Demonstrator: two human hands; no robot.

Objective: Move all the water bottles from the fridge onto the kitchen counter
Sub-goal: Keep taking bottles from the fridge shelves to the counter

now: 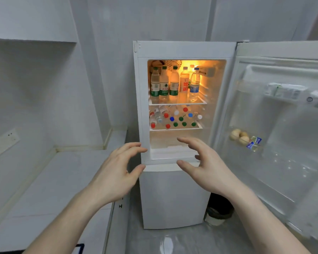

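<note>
Standing in fridge [173, 50], bottles [173, 83] well above empty fingers [134, 146]

Both bare forearms are reaching forward, side by side. The left hand [117, 171] is hanging in mid-air, fingers spread and loosely bent, holding nothing. The right hand [207, 165] is mirroring it, palm inward, equally empty.

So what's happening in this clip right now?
A person stands at an open fridge, both hands raised in front of it and holding nothing. The left hand and right hand have spread fingers. Upright bottles fill the top shelf and more lie on the shelf below. None has reached the counter on the left yet.
</note>
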